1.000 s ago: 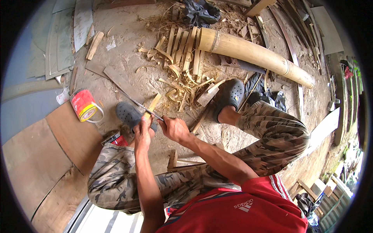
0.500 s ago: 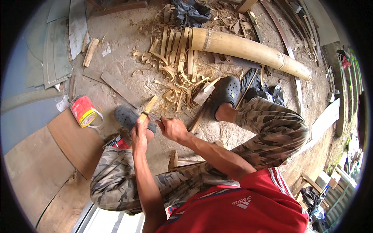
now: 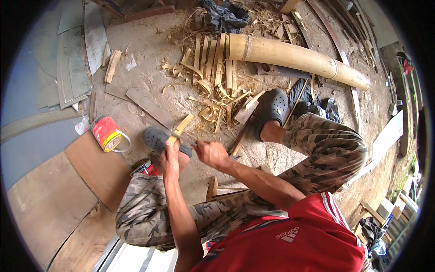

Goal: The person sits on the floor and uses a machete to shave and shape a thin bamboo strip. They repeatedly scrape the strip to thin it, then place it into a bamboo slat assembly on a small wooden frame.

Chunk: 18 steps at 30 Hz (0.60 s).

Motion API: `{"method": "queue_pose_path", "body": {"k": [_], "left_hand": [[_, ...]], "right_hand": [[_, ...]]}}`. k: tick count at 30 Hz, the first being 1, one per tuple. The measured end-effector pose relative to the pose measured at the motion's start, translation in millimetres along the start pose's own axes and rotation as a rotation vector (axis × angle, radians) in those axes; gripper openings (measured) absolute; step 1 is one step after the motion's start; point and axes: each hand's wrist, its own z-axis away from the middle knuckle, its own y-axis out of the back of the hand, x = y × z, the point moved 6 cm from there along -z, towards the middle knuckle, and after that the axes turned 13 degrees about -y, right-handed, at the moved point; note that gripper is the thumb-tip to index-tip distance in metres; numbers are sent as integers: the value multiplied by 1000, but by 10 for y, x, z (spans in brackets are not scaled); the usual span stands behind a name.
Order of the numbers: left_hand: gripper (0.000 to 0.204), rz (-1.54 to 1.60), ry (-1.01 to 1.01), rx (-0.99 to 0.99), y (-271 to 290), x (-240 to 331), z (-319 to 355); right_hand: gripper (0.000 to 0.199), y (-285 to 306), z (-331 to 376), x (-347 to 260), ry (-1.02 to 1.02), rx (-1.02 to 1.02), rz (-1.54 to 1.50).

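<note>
My left hand (image 3: 171, 158) is closed round the lower end of a pale bamboo strip (image 3: 184, 125), which slants up and away over my left clog (image 3: 156, 138). In my right hand (image 3: 212, 154) is the handle of a knife; its thin blade (image 3: 181, 137) lies across the strip just above my left fingers. My right fist hides most of the handle. Beyond my hands, curled bamboo shavings (image 3: 213, 109) cover the ground, with several split bamboo strips (image 3: 219, 59) lying side by side behind them.
A thick bamboo pole (image 3: 290, 55) lies at the far right, near black plastic bags (image 3: 224, 17). To my left stand a red paint can (image 3: 108, 134) and wooden boards (image 3: 93, 170). A flat grey slat (image 3: 149, 108) lies beyond my left foot.
The whole view has shifted slightly, so things sit further right. My right hand has drawn the knife a little to the right across the strip. My left hand keeps its grip.
</note>
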Motion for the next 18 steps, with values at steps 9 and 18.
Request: {"method": "queue_pose_path", "body": {"k": [9, 18], "left_hand": [[80, -14, 10, 44, -9, -5, 12], [80, -10, -49, 30, -25, -100, 14]], "right_hand": [[27, 42, -4, -82, -7, -43, 22], [29, 17, -75, 133, -62, 0, -2]]}}
